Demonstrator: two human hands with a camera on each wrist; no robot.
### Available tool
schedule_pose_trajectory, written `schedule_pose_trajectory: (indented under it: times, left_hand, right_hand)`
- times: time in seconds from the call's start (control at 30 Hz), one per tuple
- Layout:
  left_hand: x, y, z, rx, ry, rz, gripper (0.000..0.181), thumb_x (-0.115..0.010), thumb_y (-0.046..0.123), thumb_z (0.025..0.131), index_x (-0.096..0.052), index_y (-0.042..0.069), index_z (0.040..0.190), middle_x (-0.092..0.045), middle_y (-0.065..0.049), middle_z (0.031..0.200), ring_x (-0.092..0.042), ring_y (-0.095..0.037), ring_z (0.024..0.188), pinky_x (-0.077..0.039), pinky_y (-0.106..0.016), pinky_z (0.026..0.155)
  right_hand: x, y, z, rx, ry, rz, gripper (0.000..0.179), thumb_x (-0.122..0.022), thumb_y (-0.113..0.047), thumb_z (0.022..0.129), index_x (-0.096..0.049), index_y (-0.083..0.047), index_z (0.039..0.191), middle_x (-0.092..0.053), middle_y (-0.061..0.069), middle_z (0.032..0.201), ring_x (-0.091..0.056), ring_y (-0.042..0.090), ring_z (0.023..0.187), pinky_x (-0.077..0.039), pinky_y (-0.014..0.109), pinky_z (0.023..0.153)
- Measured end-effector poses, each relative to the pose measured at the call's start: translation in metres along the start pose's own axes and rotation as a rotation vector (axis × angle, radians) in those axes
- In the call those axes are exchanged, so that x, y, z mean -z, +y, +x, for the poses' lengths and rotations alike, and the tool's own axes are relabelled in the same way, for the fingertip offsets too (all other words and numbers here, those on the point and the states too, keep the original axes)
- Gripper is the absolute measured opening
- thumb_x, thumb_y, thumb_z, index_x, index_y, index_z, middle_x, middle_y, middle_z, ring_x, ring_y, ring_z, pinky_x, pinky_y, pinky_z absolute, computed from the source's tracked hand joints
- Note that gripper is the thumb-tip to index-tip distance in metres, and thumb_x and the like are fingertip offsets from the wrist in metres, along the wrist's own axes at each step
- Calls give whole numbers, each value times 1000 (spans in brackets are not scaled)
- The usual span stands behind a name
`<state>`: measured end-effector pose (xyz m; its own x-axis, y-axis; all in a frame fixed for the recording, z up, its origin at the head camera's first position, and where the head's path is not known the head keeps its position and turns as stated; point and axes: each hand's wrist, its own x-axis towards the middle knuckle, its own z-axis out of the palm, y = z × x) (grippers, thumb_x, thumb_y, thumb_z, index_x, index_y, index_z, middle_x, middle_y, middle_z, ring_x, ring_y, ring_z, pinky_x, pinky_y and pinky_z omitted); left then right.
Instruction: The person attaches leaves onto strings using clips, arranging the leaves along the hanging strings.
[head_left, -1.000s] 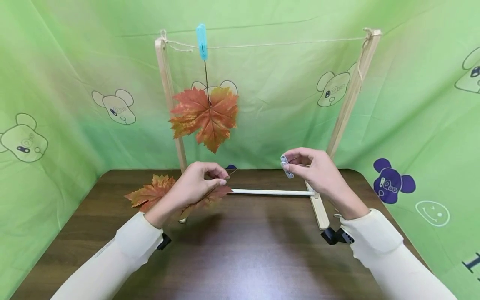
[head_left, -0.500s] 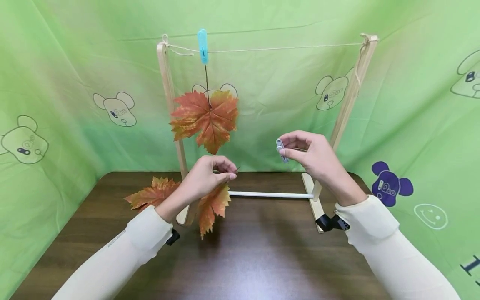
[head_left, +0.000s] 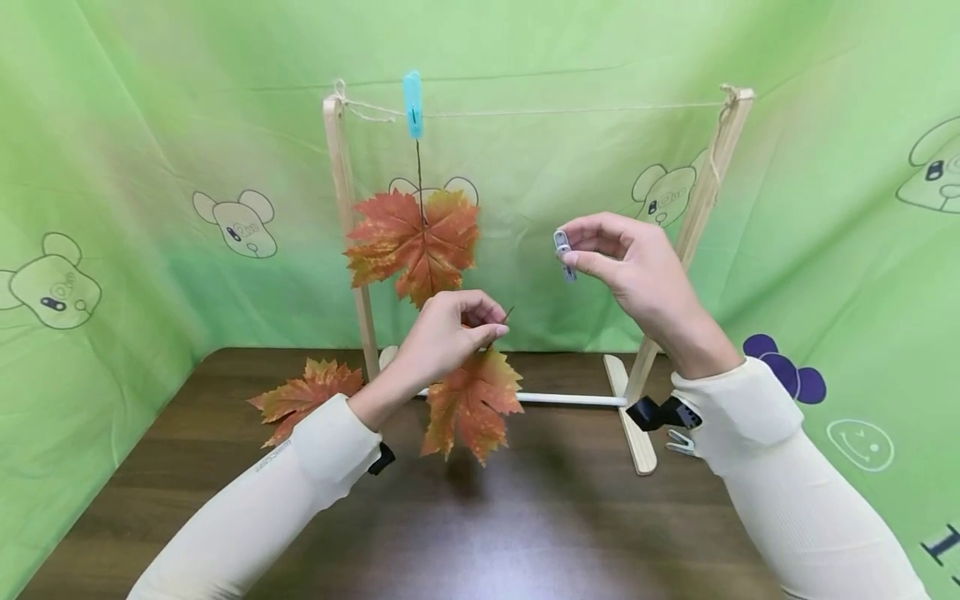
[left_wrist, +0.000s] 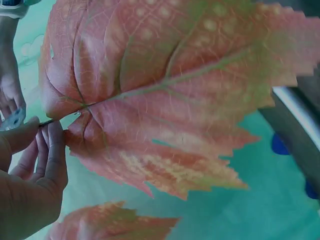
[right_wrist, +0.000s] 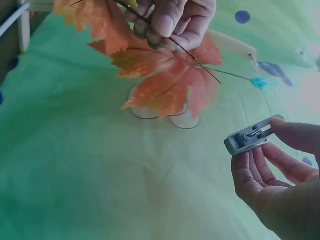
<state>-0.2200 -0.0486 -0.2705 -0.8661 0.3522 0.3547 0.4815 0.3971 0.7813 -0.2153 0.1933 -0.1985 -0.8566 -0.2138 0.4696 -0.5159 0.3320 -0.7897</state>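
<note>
My left hand [head_left: 457, 329] pinches the thin dark stem [right_wrist: 192, 56] of an orange-red artificial maple leaf [head_left: 474, 404]. The leaf hangs below the fingers and fills much of the left wrist view. Between thumb and fingertips, my right hand [head_left: 637, 271] holds a grey clothespin [right_wrist: 250, 136], raised to the right of the leaf. Behind, a second maple leaf [head_left: 420, 242] hangs by its stem from a blue clothespin [head_left: 413, 104] on the string [head_left: 570, 111]. Another maple leaf [head_left: 303, 396] lies on the table, partly hidden by my left forearm.
The string runs between a left wooden post [head_left: 341, 167] and a right wooden post [head_left: 716, 171]. A white rod [head_left: 573, 400] joins the posts low down. Another clothespin [head_left: 681, 442] lies on the brown table [head_left: 525, 517] by my right sleeve. Green printed cloth [head_left: 540, 50] surrounds the table.
My left hand has risen and moved right, lifting the leaf from the tabletop so it hangs down. My right hand has gone up with the grey clothespin. The head view has shifted slightly.
</note>
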Motion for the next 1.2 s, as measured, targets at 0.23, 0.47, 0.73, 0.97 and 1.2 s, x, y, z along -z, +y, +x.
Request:
schedule_pose_trajectory:
  times: [0.23,0.47,0.73,0.97,1.2]
  left_hand:
    - [-1,15,12,11,68,-44,4,-79,13,95,-76,11,95,-76,-2,86,-65,-13,74,-52,-25,65]
    - [2,23,25,-2,157,-66,6,-80,14,94,-76,9,95,-75,-4,85,-66,-14,74,-52,-24,67]
    - [4,34,43,-16,202,-158,7,-80,10,94,-75,5,94,-74,-7,82,-67,-12,71,-54,-22,66]
    - [11,42,53,-18,242,-264,6,-79,8,94,-74,3,94,-69,-2,78,-66,-11,69,-56,-22,65]
    - [17,47,64,-24,268,-324,7,-78,6,93,-74,0,95,-68,-2,78,-67,-10,69,-59,-24,67]
  right_hand:
    - [0,-13,16,32,41,137,19,-72,0,96,-75,-5,114,-77,-5,97,-72,8,89,-55,19,84]
    - [-3,-20,33,93,76,282,18,-73,5,94,-75,-4,110,-76,-1,95,-70,10,88,-56,19,83]
    - [-6,-33,51,125,101,377,17,-73,7,93,-76,-3,106,-76,1,96,-70,13,92,-56,20,85]
    - [-8,-44,60,133,115,396,16,-71,9,93,-75,-2,104,-74,3,96,-67,15,94,-56,20,84]
    - [-11,-53,70,142,110,450,16,-69,11,93,-73,-1,103,-73,6,97,-68,17,94,-57,21,85]
